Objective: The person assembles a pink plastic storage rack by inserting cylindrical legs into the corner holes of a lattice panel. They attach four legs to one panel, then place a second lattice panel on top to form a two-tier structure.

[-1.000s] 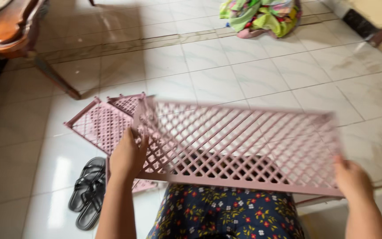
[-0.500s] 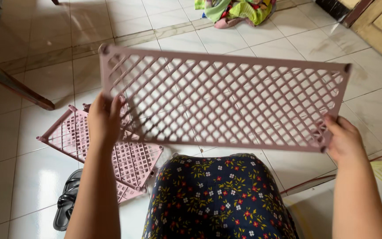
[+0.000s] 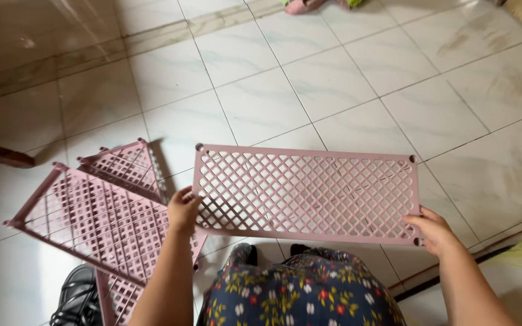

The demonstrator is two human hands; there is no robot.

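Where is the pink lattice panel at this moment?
In the head view the pink lattice panel sits centre frame over the tiled floor, held at its ends by the left hand and right hand, right of the stacked pink panels.

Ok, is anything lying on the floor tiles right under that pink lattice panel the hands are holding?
Nothing visible does. Seen through the pink lattice panel, the floor tiles show bare. The left hand and right hand grip its near corners. The stacked pink panels lie off to the left, the black sandals nearer still.
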